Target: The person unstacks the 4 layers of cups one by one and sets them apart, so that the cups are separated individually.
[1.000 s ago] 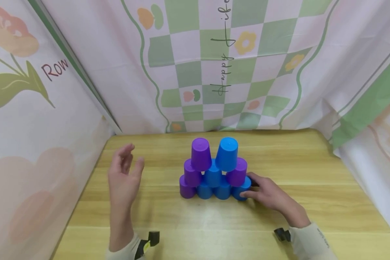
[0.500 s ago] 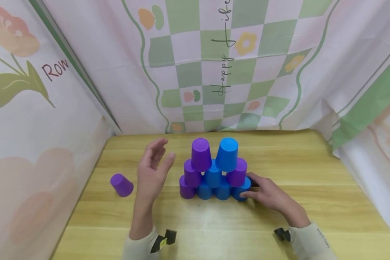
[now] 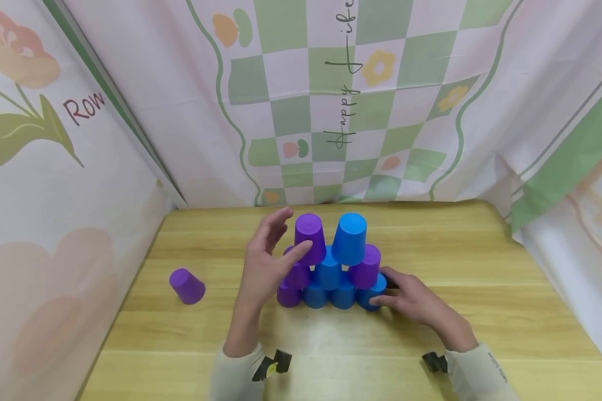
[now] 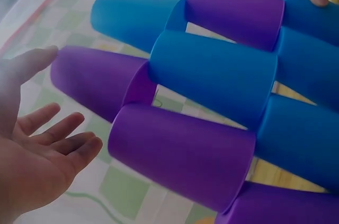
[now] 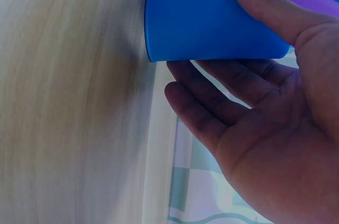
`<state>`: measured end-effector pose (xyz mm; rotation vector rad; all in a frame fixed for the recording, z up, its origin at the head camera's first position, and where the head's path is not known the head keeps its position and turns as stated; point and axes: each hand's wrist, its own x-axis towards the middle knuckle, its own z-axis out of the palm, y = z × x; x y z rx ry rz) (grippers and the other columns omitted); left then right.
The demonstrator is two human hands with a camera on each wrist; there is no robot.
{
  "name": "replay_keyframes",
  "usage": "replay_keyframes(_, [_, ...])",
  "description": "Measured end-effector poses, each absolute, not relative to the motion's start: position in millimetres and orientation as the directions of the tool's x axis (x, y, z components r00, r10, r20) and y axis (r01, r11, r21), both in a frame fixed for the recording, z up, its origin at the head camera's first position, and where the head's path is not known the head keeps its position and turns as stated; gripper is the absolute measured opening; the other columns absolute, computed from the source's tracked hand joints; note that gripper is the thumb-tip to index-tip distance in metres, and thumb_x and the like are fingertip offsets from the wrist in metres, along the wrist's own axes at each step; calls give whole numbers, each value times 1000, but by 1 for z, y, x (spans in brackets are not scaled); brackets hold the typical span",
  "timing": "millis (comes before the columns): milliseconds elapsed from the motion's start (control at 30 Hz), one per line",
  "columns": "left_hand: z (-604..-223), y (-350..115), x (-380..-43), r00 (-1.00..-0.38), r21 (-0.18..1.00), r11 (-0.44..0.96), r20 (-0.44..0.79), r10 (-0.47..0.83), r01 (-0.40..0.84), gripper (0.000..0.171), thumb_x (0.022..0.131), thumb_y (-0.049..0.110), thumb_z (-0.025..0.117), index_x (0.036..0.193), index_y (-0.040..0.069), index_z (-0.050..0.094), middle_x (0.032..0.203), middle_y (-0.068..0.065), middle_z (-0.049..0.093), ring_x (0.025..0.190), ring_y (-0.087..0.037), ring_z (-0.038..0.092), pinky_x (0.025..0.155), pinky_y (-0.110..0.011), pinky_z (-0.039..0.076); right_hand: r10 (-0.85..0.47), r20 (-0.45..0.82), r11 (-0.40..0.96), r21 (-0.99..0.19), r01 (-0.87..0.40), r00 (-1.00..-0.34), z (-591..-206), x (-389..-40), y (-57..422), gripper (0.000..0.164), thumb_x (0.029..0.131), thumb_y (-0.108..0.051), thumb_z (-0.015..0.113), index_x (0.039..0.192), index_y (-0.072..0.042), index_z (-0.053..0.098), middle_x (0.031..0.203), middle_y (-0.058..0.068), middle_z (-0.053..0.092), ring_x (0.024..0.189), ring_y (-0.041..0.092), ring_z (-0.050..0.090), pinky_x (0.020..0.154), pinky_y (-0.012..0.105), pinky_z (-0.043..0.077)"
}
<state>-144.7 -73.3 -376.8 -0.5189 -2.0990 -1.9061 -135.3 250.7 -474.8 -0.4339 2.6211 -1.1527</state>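
Upside-down cups form a stepped stack: several in the bottom row, three in the middle, and a purple cup point(image 3: 308, 228) beside a blue cup point(image 3: 350, 239) on top. My left hand point(image 3: 266, 267) is at the left of the stack, fingers spread, its thumb overlapping the top purple cup in the head view. In the left wrist view, the thumb tip is right at that cup's closed end, the other fingers apart below it. My right hand point(image 3: 418, 301) holds the blue cup point(image 5: 212, 20) at the bottom row's right end, thumb in front and fingers behind.
A loose purple cup point(image 3: 188, 286) stands upside down on the wooden table point(image 3: 341, 356), left of the stack. Patterned cloth point(image 3: 331, 111) hangs behind the table's back edge, with more cloth along both sides.
My left hand has moved right from the loose purple cup, which it hid at first, to the stack's top left. My right hand has stayed at the bottom right cup.
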Motion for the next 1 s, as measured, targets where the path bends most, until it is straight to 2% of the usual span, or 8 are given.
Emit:
replay_keyframes(133, [-379, -68, -145, -913, 908, 105, 395, 103, 405, 67, 88, 13, 87, 148, 16, 56, 148, -1, 60, 142, -20, 56, 122, -42, 44, -364, -101, 641, -749, -170, -926, -475, -135, 251, 54, 97, -37, 76, 141, -10, 58, 137, 16, 68, 128, 42, 64, 107, 63, 53])
replay_keyframes(333, [-383, -64, -145, -925, 915, 146, 359, 127, 375, 70, 88, 17, 87, 149, 23, 54, 144, -2, 64, 136, -23, 61, 119, -53, 46, -367, -95, 636, -751, -175, -925, -475, -135, 251, 54, 97, -36, 77, 141, -10, 58, 137, 16, 69, 127, 41, 65, 107, 63, 53])
replay_keyframes(1000, [-388, -63, -146, -933, 923, 159, 332, 137, 351, 67, 91, 15, 85, 150, 24, 54, 139, -4, 66, 129, -24, 64, 111, -51, 54, -358, -106, 646, -746, -164, -928, -475, -135, 250, 56, 97, -38, 76, 143, -10, 57, 138, 15, 68, 128, 41, 64, 107, 63, 53])
